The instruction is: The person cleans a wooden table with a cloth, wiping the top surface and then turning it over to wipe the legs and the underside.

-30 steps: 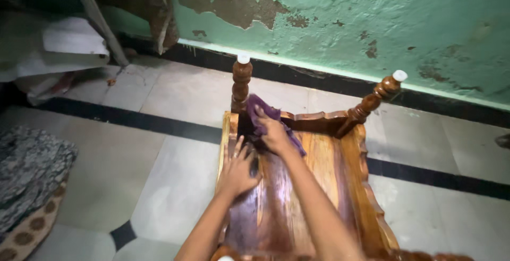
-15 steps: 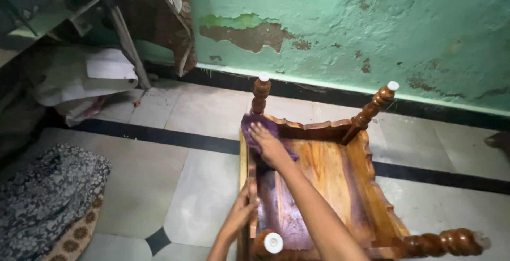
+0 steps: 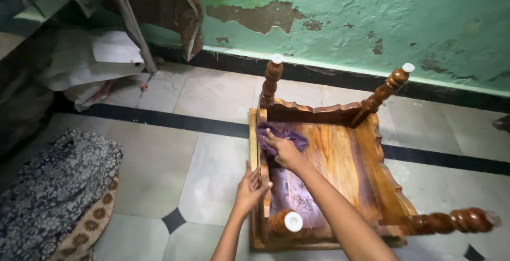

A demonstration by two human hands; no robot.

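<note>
A small wooden table (image 3: 340,160) lies upside down on the tiled floor, its turned legs with white caps pointing up. My right hand (image 3: 287,152) presses a purple cloth (image 3: 280,133) against the glossy underside, near the far left corner. My left hand (image 3: 251,186) grips the table's left side rail, thumb over the edge. One near leg (image 3: 287,221) points toward me, another near leg (image 3: 451,221) sticks out to the right.
A peeling green wall (image 3: 372,22) with a black skirting runs behind the table. White paper or bags (image 3: 101,59) lie at the far left beside a metal frame leg (image 3: 133,27). A patterned dark cloth (image 3: 53,192) lies on a mat at the left.
My right hand has drawn the purple cloth back from the far left leg onto the underside. My left hand moved from the flat surface to the left rail. The view pulled back.
</note>
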